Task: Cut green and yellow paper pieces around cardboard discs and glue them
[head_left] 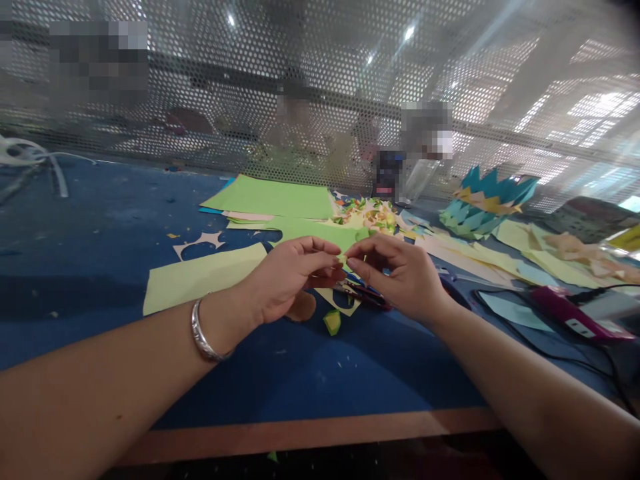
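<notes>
My left hand (295,277), with a silver bracelet at the wrist, and my right hand (405,277) meet over the table. Their fingertips close on a small yellow-green paper piece (343,260), mostly hidden by the fingers. Below the right hand lie scissors (367,295), partly covered. A folded green and yellow paper piece (332,322) rests on the blue table just in front of the hands. Under the left hand is a rounded brown thing (301,307) that I cannot make out. Behind the hands lies cut green paper (310,233).
Green sheets (285,197) and a heap of small folded pieces (373,215) lie at the back, before a perforated metal screen (325,87). A pale yellow sheet (200,277) is at left. At right stand a teal paper model (487,203) and a purple power strip (580,313) with cables.
</notes>
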A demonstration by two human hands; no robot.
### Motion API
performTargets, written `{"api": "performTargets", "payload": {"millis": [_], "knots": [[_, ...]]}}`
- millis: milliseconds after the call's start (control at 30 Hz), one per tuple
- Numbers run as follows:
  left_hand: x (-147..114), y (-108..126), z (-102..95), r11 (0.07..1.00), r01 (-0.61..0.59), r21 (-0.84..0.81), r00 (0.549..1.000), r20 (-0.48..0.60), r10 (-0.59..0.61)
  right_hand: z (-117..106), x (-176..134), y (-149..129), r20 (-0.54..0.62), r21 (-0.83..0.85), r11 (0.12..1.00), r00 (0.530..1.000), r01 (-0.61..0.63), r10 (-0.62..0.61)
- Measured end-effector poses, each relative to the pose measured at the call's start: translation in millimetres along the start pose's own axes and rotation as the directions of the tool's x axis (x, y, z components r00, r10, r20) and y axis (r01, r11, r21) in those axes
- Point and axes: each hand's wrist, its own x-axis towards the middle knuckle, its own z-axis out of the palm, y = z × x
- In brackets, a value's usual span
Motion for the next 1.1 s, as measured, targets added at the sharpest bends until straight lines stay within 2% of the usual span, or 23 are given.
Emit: {"api": "performTargets", "payload": {"millis": [100,367,600,1100], "knots": [[0.1,-0.6,-1.7,0.998,0.068,-0.014,0.996,0.058,-0.067,-0.3,0.0,0.4,-0.001,-0.004,1.000,1.000,0.004,-0.004],[2.8,1.2,-6.9,0.998,0.053,-0.042,0.995,0.084,-0.049,-0.8,-0.4,1.9,0.036,0.012,1.000,0.999,-0.021,0.020],[3.1,5.0,-8.3,0.985,0.159,-0.068,0.982,0.116,-0.150,-2.7,-0.3,1.4,0.045,0.001,1.000,0.999,-0.027,0.027],[4.4,4.6,-9.0,0.980,0.169,-0.104,0.981,0.113,-0.158,-2.7,-1.1,1.5,0.053,0.028,0.999,0.998,-0.016,0.015]]}}
